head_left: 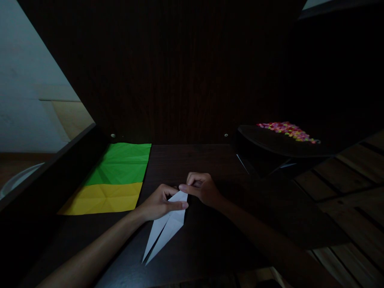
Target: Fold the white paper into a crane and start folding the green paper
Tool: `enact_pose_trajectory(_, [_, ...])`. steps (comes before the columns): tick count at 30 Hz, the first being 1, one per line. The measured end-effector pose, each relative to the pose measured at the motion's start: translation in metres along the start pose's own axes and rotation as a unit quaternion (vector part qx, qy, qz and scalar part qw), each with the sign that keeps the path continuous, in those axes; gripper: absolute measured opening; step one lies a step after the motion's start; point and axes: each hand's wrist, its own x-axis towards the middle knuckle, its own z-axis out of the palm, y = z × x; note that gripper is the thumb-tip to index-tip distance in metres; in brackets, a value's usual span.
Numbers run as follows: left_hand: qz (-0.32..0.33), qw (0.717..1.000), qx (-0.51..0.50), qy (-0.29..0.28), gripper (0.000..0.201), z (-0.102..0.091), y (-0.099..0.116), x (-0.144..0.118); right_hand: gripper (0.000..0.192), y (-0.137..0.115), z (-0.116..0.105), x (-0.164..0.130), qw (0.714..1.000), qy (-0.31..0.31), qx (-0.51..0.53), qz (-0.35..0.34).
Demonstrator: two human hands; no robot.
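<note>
Both hands, left hand (159,204) and right hand (201,188), pinch a white folded paper (166,230), long and pointed, on the dark wooden worktop (204,160); creased green sheet (123,164) and yellow sheet (103,199) lie left, colourful beads (288,131) right

No text, label, brand, number or sign can be read anywhere here. The white folded paper with long pointed flaps (168,224), pinched between both hands, is blank on every visible face. The creased green paper sheet (123,164) and creased yellow paper sheet (102,199), lying to the left of the grip, carry only fold lines. The heap of small multicoloured pieces (288,131), well off to the right and beyond the grip, is too small and dim to show any print.
</note>
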Motion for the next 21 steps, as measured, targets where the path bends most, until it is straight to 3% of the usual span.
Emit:
enact_pose_trajectory(7, [-0.005, 1.0, 0.011, -0.014, 0.033, -0.0001, -0.0001, 0.0001, 0.041, -0.0041, 0.0004, -0.0012, 0.999, -0.021, -0.035, -0.019])
enact_pose_trajectory(21, [-0.029, 0.999, 0.026, 0.014, 0.033, 0.0002, 0.0011, -0.0001, 0.035, -0.0036, 0.0008, 0.0001, 0.991, 0.032, -0.117, -0.064])
